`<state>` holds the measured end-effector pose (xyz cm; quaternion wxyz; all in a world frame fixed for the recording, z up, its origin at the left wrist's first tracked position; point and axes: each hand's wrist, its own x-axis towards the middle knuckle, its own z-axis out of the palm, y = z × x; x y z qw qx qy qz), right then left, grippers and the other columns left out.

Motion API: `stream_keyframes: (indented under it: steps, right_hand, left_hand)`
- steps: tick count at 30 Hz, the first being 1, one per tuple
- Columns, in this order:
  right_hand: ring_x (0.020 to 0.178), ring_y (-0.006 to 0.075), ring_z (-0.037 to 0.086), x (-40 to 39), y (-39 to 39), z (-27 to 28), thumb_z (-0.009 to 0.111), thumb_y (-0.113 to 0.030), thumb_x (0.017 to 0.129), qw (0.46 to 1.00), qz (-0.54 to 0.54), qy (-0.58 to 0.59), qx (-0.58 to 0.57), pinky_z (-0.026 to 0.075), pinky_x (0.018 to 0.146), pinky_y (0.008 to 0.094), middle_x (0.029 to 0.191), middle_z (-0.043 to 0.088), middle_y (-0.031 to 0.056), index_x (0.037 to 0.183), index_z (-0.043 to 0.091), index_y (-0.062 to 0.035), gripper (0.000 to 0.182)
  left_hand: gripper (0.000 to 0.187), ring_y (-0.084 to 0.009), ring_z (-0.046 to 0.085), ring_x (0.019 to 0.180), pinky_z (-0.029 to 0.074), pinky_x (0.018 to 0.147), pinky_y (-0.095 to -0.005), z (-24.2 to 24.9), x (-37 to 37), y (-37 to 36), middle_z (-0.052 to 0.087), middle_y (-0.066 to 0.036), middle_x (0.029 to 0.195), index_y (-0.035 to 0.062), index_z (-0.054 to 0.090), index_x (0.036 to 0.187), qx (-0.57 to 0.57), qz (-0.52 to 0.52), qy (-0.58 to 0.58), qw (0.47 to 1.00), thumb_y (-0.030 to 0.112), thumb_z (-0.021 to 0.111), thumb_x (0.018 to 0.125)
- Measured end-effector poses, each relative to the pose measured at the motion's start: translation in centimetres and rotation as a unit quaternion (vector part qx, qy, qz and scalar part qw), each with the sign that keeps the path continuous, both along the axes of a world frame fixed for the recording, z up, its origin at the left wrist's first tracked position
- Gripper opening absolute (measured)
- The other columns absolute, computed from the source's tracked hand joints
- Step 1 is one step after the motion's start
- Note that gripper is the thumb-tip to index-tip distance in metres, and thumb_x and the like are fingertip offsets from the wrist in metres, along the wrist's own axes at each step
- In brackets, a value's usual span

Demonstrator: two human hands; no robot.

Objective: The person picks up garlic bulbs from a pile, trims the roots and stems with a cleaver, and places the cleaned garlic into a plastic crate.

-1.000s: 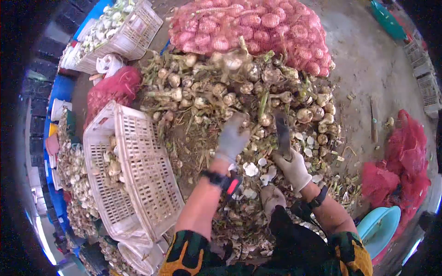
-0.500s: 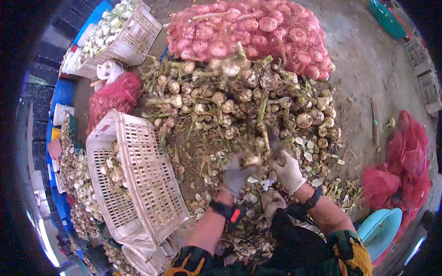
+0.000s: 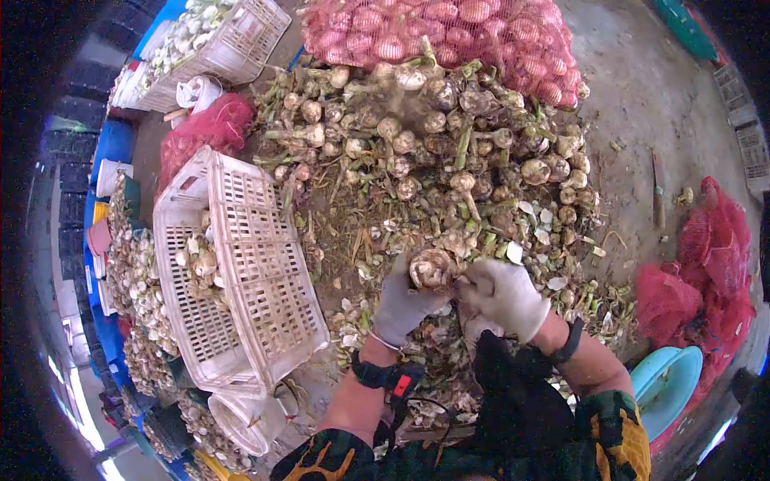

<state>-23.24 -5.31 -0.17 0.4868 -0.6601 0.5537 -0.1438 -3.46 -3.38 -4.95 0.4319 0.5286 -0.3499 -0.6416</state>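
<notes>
A dirt-streaked garlic bulb (image 3: 433,268) sits in my gloved left hand (image 3: 401,306), its broad round end turned up toward me. My gloved right hand (image 3: 507,298) is closed right beside the bulb, fingertips at its right side. Whatever those fingers grip, if anything, is hidden. Just beyond both hands lies a heap of untrimmed garlic (image 3: 433,144), with stalks and soil on it. Below and around my wrists, peeled skins and scraps (image 3: 437,353) cover the ground.
On the left stands a white slatted crate (image 3: 269,272) with some garlic bulbs (image 3: 200,260) inside. A full red mesh sack (image 3: 449,32) lies behind the heap. To the right are crumpled red netting (image 3: 698,272) and a turquoise basin (image 3: 666,393). A white bucket (image 3: 245,421) stands lower left.
My hands have come closer together, and the bulb is now lifted and turned with its round end up. The dark blurred blade-like shape by my right hand no longer shows. The view has tilted down slightly.
</notes>
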Motion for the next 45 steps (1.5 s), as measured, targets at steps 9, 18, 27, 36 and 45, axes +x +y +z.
stream_keyframes:
  steps: [9, 18, 27, 36, 45]
  right_hand:
    - [0.075, 0.0338, 0.061, 0.1, 2.2, -0.3, 0.066, -0.023, 0.075, 0.969, 0.120, 0.074, -0.204, 0.048, 0.065, 0.0435, 0.081, 0.061, 0.0123, 0.094, 0.057, -0.0096, 0.025]
    - [0.079, 0.0353, 0.065, 1.3, 0.2, -6.7, 0.061, -0.042, 0.083, 0.978, 0.096, 0.167, -0.078, 0.051, 0.068, 0.0439, 0.083, 0.067, 0.0185, 0.094, 0.061, -0.0030, 0.041]
    - [0.082, 0.0081, 0.057, -0.3, -1.0, 0.7, 0.060, -0.019, 0.091, 0.863, -0.183, -0.431, 0.187, 0.049, 0.073, 0.0271, 0.093, 0.064, 0.0009, 0.104, 0.060, -0.0016, 0.022]
    - [0.079, 0.0380, 0.064, -2.1, -0.4, -3.3, 0.065, -0.036, 0.082, 0.994, -0.019, 0.102, -0.017, 0.051, 0.068, 0.0430, 0.081, 0.065, 0.0214, 0.098, 0.058, -0.0032, 0.037]
    - [0.076, 0.0331, 0.064, -2.9, -1.0, -7.4, 0.068, -0.028, 0.080, 0.974, -0.205, -0.093, 0.020, 0.049, 0.070, 0.0397, 0.082, 0.065, 0.0204, 0.094, 0.061, 0.0008, 0.033]
  left_hand:
    - [0.045, -0.0131, 0.064, 0.079, 0.052, 0.068, -0.0296, 2.9, 0.3, 0.8, 0.067, -0.008, 0.087, 0.0008, 0.056, 0.097, 0.211, 0.126, 0.316, 0.917, 0.014, 0.083, 0.063]
    - [0.082, -0.0323, 0.064, 0.084, 0.051, 0.077, -0.0394, 10.9, -2.3, 1.4, 0.064, -0.016, 0.097, 0.0027, 0.050, 0.122, -0.262, -0.286, -0.230, 0.892, 0.039, 0.086, 0.057]
    - [0.080, -0.0361, 0.050, 0.112, 0.043, 0.095, -0.0432, 9.0, -2.4, 0.8, 0.048, -0.018, 0.128, 0.0025, 0.041, 0.134, -0.304, -0.113, -0.533, 0.782, 0.025, 0.078, 0.067]
    - [0.055, -0.0199, 0.060, 0.091, 0.051, 0.082, -0.0314, 8.0, 1.2, 1.1, 0.059, -0.010, 0.108, 0.0003, 0.045, 0.130, -0.001, 0.073, 0.290, 0.954, 0.013, 0.058, 0.078]
    - [0.035, -0.0158, 0.058, 0.095, 0.051, 0.076, -0.0271, 7.0, 12.3, -2.6, 0.056, -0.009, 0.110, 0.0018, 0.054, 0.113, -0.120, 0.240, 0.244, 0.932, 0.014, 0.061, 0.080]
